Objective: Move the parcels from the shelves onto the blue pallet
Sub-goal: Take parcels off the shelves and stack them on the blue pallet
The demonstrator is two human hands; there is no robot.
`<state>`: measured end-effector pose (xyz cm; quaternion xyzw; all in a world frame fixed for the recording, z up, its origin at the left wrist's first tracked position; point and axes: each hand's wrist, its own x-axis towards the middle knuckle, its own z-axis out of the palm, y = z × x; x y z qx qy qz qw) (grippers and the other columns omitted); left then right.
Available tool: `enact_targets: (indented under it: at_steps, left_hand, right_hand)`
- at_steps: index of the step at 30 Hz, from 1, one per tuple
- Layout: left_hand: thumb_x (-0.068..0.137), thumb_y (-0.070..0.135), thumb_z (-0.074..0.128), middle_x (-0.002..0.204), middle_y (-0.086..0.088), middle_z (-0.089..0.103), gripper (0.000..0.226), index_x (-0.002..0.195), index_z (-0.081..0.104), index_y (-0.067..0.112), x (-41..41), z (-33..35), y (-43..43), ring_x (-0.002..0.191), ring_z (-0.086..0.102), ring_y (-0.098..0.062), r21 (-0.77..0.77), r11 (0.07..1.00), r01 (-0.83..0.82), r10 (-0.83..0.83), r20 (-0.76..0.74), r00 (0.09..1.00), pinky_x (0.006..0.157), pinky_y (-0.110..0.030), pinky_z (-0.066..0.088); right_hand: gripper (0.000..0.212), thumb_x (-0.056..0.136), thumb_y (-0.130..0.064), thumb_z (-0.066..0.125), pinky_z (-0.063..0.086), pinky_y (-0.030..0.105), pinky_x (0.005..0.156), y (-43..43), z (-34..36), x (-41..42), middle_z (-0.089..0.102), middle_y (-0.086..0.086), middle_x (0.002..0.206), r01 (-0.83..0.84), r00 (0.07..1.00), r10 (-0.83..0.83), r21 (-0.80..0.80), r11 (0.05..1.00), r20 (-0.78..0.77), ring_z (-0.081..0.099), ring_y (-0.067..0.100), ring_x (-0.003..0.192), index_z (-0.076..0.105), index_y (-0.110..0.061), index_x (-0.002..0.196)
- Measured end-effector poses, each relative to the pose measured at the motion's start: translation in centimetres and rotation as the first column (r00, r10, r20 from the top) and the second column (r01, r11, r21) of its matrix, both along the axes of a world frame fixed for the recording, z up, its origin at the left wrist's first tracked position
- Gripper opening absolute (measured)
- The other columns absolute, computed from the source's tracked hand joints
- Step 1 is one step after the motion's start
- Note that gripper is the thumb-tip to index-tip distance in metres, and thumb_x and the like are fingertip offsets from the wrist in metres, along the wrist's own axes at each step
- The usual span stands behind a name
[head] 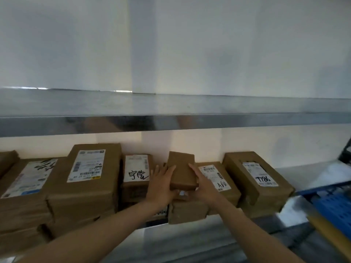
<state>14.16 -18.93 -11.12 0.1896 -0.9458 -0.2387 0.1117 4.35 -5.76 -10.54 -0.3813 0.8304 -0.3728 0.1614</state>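
Note:
A small plain brown parcel [182, 170] sits tilted on top of other parcels on the lower shelf. My left hand [161, 182] lies flat against its left side with straight fingers. My right hand [203, 184] presses its right side, fingers laid along the edge. Under it lies another brown parcel [187, 212] jutting over the shelf's front. Several labelled brown parcels stand along the shelf: one marked A68 [221, 182], one marked T786 [258, 179], one with handwriting [136, 171]. A corner of the blue pallet [334, 205] shows at the right edge.
A metal upper shelf [171, 114] runs across above the parcels, close over my hands. Stacked larger parcels [85, 179] fill the shelf's left part. A yellow-brown bar [330, 234] crosses at the lower right beside the pallet. A white wall is behind.

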Motion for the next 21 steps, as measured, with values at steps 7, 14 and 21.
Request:
enact_targets:
  at_steps: [7, 14, 21]
  left_hand:
    - [0.082, 0.016, 0.069, 0.158, -0.002, 0.011, 0.076, 0.145, 0.026, 0.025, -1.1, 1.1, 5.7, 0.143, 0.017, -0.021, 0.192, 0.930, 0.314, -0.270, -0.226, 0.936, 0.115, -0.031, 0.020]
    - [0.081, 0.016, 0.069, 0.157, -0.004, 0.012, 0.076, 0.145, 0.028, 0.024, -5.7, 2.9, 15.3, 0.143, 0.019, -0.021, 0.174, 0.866, 0.469, -0.425, -0.239, 0.873, 0.111, -0.025, 0.022]
    - [0.082, 0.018, 0.069, 0.156, -0.005, 0.014, 0.075, 0.145, 0.027, 0.021, -11.2, 4.7, 30.2, 0.141, 0.023, -0.021, 0.151, 0.745, 0.650, -0.598, -0.282, 0.751, 0.110, -0.023, 0.022]
  right_hand:
    - [0.095, 0.072, -0.007, 0.076, 0.039, 0.024, 0.099, 7.0, 0.3, 2.1, 0.026, 0.003, 0.147, 0.285, 0.957, -0.273, -0.147, 0.947, 0.099, 0.034, 0.007, 0.119, 0.016, -0.025, 0.144]
    - [0.095, 0.075, -0.016, 0.074, 0.044, 0.027, 0.093, 17.4, 2.3, 0.8, 0.035, 0.006, 0.143, 0.492, 0.869, -0.494, -0.125, 0.862, 0.011, 0.044, 0.020, 0.121, 0.011, -0.029, 0.146]
    - [0.093, 0.077, -0.010, 0.072, 0.045, 0.005, 0.071, 32.7, 4.2, -1.7, 0.038, 0.009, 0.137, 0.643, 0.756, -0.652, -0.118, 0.757, -0.063, 0.049, 0.004, 0.093, 0.012, -0.025, 0.146]
